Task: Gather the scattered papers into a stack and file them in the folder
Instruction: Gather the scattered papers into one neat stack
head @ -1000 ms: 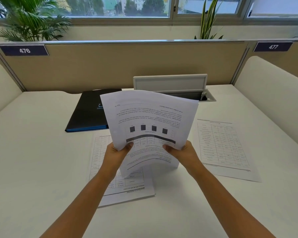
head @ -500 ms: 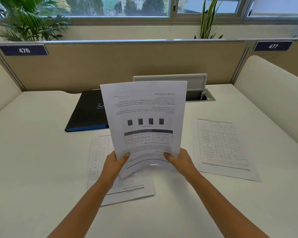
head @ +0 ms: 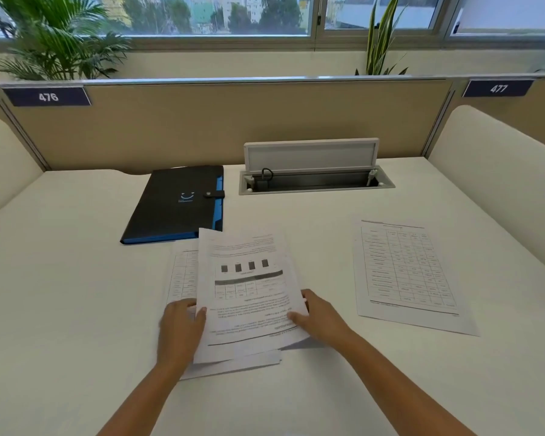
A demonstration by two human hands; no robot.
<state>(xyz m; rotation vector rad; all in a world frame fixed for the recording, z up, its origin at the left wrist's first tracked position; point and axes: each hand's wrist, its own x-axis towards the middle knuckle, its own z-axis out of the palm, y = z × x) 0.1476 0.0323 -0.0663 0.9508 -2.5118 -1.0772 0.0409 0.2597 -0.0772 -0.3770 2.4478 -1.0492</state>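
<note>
A: What is taking up most of the scene?

B: A broad white desk [head: 76, 278] is stretching out to a beige partition [head: 202, 121] bearing dark plates marked 476 and 477. A grey cable hatch [head: 315, 180] is standing open at the far edge.

A: And the folder?

B: The flat black folder with blue edging [head: 173, 206] is lying closed, far left of centre.

A: The papers?

B: A loose stack of white printed sheets [head: 249, 291] is lying near the centre, its far corner overlapping the folder. 1 white table-printed sheet [head: 406, 272] is lying apart on the right.

A: The hands?

B: The left hand [head: 181, 328] is pinching the stack's left edge; the right hand [head: 321, 319] is gripping its right edge, thumb on top.
</note>
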